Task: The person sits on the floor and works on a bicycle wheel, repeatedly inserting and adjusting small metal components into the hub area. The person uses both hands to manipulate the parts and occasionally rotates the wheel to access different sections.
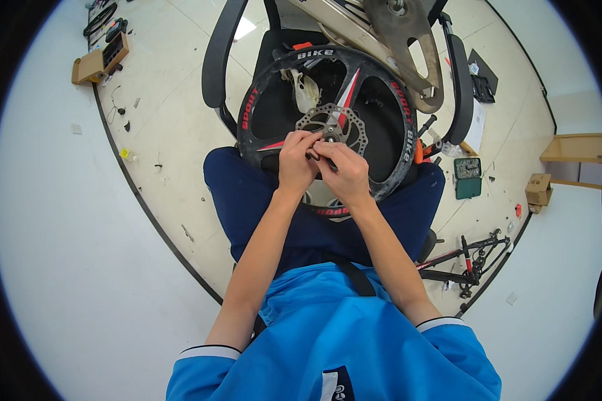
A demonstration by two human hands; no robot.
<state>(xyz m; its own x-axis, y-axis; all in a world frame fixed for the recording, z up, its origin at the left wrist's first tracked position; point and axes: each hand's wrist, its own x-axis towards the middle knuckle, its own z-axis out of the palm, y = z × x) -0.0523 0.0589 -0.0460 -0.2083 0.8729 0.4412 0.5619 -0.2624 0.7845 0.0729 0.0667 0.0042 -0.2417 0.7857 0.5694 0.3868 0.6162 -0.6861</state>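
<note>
A black bicycle wheel with wide spokes marked in red and white rests across my lap and against a black chair. A silver perforated brake disc surrounds its hub. My left hand is at the near side of the hub, its fingers closed in a pinch. Beside it, my right hand has its fingers curled together, and a dark bit of something shows between and under the fingertips. The two hands meet just below the axle. What they grip is mostly hidden.
A chair armrest stands on either side of the wheel. Beyond it lies a large silver-grey frame part. An orange-handled tool is at the right. On the floor are a green case, a black bicycle frame and a cardboard box.
</note>
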